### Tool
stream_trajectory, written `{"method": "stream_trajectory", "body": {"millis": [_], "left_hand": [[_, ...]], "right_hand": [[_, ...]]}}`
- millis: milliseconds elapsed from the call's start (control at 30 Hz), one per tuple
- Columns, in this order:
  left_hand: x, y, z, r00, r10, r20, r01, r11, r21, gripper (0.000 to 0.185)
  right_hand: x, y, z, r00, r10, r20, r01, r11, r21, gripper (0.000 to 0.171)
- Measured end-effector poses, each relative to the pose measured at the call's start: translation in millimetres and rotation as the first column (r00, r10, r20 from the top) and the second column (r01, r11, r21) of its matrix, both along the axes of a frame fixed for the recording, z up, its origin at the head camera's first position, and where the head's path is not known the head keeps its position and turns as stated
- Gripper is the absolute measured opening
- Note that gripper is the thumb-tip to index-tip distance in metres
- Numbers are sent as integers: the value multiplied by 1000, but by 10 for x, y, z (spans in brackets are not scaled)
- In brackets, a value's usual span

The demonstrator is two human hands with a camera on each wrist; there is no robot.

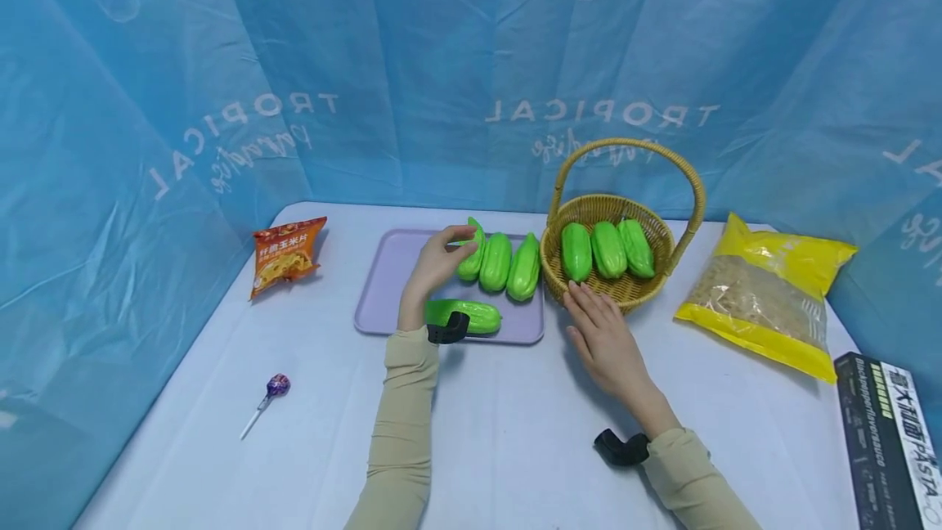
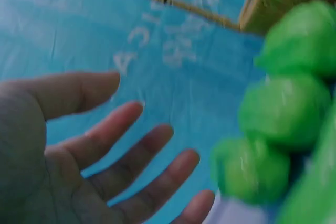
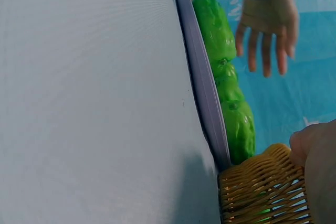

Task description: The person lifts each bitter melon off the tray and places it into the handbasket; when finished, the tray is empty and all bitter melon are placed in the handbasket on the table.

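My left hand (image 1: pixel 436 260) hovers over the lilac tray (image 1: pixel 379 289), fingers loosely bent; in the left wrist view its palm holds nothing. Three glossy green ribbed gourds (image 1: pixel 496 262) stand side by side at the tray's back right, the leftmost partly behind the fingers. Another green gourd (image 1: pixel 480 317) lies sideways along the tray's front, its left end overlapped by the wrist. My right hand (image 1: pixel 605 342) touches the near rim of a wicker basket (image 1: pixel 639 291) with straight fingers. Inside the basket are three more green gourds (image 1: pixel 607 250), lined up in a row.
An orange snack bag (image 1: pixel 287 253) stands at the back left, with a wrapped lollipop (image 1: pixel 276 385) nearer the front. Right of the basket lies a yellow pasta bag (image 1: pixel 769 293), and a black pasta box (image 1: pixel 886 440) sits at the right edge. The basket's tall handle (image 1: pixel 625 142) arches upward.
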State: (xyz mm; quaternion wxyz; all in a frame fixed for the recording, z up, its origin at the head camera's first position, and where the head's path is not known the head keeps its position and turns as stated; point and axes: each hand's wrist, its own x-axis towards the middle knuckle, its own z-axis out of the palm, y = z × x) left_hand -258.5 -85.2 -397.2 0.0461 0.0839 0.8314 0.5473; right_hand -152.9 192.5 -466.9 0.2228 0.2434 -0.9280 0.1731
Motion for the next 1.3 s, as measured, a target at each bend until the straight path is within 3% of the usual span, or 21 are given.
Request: {"method": "stream_trajectory", "body": {"millis": [167, 367, 567, 667, 833, 1133, 1300], "left_hand": [[55, -245, -129, 999, -34, 29, 34, 999, -8, 43], [120, -446, -240, 993, -116, 28, 115, 992, 55, 43], [178, -631, -504, 971, -235, 45, 219, 948, 230, 44], [185, -693, -586, 962, -271, 23, 256, 931, 261, 44], [194, -732, -628, 941, -337, 33, 322, 921, 220, 48], [195, -645, -571, 901, -426, 77, 426, 905, 28, 56], [197, -621, -540, 908, -414, 62, 416, 909, -17, 60]], "right_hand": [[12, 6, -3, 1000, 2, -9, -2, 1000, 0, 50], [0, -1, -5, 1000, 10, -20, -10, 1000, -20, 49], [0, -4, 9, 999, 17, -30, -18, 1000, -17, 49], [-5, 3, 12, 999, 18, -32, -19, 1000, -16, 49], [-2, -4, 1, 999, 23, -39, -24, 1000, -17, 49], [-14, 5, -4, 997, 30, -67, -32, 999, -28, 49], [-17, -1, -17, 997, 37, -69, -39, 999, -29, 49]]}}
